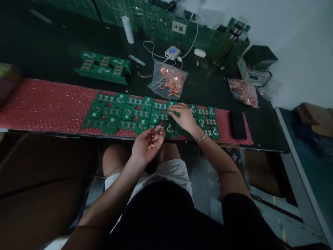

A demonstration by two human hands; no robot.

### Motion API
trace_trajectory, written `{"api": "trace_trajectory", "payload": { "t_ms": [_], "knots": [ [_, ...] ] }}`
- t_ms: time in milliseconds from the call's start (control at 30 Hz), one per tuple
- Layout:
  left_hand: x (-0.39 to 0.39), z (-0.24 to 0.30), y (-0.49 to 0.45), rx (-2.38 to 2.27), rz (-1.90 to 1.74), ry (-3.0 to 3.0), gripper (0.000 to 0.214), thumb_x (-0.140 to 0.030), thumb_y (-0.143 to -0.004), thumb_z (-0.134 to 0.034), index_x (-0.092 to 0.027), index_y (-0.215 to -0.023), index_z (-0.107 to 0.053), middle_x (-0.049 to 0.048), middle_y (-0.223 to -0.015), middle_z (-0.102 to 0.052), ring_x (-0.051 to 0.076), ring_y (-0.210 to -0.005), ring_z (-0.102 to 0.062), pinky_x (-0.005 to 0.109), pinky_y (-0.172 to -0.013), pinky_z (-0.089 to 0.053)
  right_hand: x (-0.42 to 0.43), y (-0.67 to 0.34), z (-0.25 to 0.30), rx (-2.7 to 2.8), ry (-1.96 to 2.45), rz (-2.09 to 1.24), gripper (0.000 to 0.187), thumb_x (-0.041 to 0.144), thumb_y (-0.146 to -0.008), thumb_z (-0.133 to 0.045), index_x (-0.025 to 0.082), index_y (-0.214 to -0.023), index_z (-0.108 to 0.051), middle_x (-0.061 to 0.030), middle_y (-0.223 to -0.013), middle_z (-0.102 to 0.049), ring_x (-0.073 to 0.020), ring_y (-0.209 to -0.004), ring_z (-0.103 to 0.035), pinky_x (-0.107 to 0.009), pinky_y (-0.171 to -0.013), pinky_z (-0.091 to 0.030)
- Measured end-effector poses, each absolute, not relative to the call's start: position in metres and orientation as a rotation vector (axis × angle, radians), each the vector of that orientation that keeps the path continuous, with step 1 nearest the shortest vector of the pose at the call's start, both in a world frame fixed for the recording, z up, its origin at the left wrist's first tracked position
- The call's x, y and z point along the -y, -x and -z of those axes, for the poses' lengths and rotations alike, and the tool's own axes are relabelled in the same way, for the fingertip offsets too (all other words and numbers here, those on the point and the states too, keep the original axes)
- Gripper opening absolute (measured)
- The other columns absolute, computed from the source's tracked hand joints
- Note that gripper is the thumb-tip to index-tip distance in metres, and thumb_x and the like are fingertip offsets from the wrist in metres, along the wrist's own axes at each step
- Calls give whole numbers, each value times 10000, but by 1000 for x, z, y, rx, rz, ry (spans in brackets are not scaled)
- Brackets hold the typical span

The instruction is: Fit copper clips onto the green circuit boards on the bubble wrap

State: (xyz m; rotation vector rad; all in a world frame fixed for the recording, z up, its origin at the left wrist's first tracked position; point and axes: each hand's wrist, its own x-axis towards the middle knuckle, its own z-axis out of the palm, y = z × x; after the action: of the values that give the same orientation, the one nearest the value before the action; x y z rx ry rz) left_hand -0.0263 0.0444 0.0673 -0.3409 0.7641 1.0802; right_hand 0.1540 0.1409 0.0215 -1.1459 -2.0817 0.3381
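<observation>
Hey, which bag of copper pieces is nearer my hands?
The clear bag just beyond the green boards, by the small white cabled box; the other bag lies farther right, beside the scale.

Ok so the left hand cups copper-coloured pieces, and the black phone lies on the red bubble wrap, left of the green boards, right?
Not quite: the head view shows the black phone on the red bubble wrap to the right of the green boards. The left hand does cup copper-coloured pieces.

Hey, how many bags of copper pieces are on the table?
2: the middle bag beyond the row of green boards, and the right bag by the scale.
</observation>
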Motion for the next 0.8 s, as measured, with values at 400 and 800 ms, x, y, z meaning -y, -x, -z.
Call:
{"api": "trace_trajectory", "payload": {
  "t_ms": [400,800],
  "knots": [
    [-33,-63,75,-771,-1006,106,407,-138,-985,-284,-57,-785,-630,22,-628,-481,39,-390,-367,102,-248,-205,-171,-133,4,2150,1243,-366,136,172,-901,-653,227,-889,-776,-31,-1025,-776,-205,-960,-705,-392,-934,-509],
    [-34,-54,70,-834,-1149,-182,204,-213,-843,-528,-83,-778,-672,12,-616,-536,46,-375,-361,137,-277,-183,-168,-127,1,2298,1269,-242,242,164,-971,-522,199,-957,-761,-58,-1029,-756,-213,-972,-644,-401,-955,-489]
  ]
}}
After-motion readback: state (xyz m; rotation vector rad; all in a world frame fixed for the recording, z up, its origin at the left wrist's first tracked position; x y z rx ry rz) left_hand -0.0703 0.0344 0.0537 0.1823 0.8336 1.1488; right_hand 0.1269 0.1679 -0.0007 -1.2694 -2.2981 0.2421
